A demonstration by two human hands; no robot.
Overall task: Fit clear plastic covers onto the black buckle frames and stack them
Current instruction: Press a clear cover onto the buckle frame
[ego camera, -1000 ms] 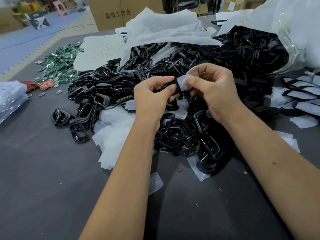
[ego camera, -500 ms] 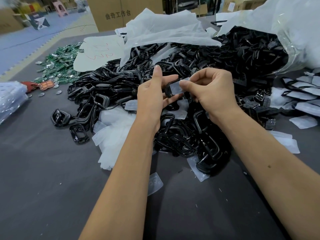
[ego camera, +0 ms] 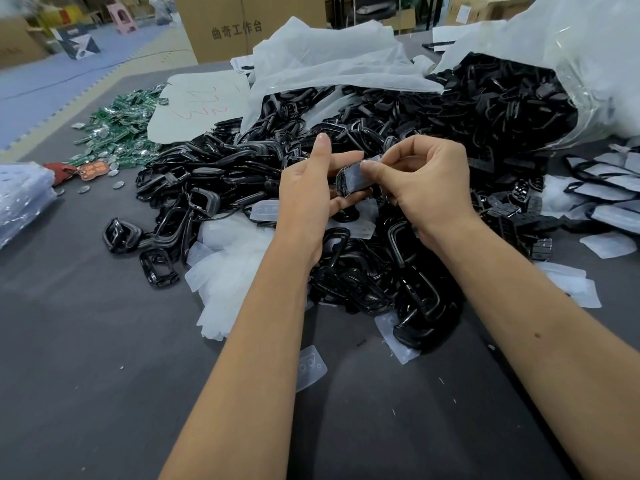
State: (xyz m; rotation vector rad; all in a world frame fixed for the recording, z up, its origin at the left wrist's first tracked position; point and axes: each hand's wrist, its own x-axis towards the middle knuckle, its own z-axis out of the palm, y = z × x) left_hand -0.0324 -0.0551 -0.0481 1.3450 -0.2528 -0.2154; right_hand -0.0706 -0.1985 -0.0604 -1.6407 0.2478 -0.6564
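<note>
A black buckle frame point(ego camera: 343, 188) with a clear plastic cover point(ego camera: 356, 176) lying against it is held between both hands above the heap. My left hand point(ego camera: 306, 195) grips the frame's left end, thumb on top and one finger pointing straight up. My right hand point(ego camera: 429, 181) pinches the cover's right end between thumb and forefinger. Beneath them spreads a large heap of black buckle frames point(ego camera: 363, 278). Loose clear covers point(ego camera: 227, 282) lie at the heap's near left. Covered frames point(ego camera: 602, 192) are stacked at the right edge.
A big clear bag point(ego camera: 588, 64) spilling frames lies at the back right, white sheets point(ego camera: 329, 64) behind the heap. Green circuit pieces point(ego camera: 121, 129) are scattered at the back left, a plastic-wrapped bundle point(ego camera: 20, 199) at the left edge. A single cover point(ego camera: 310, 370) lies on the grey tabletop point(ego camera: 104, 375) near me.
The cover has gone from being pinched beside the frame to lying flat over it. My left hand's finger has straightened upward and both hands dropped slightly.
</note>
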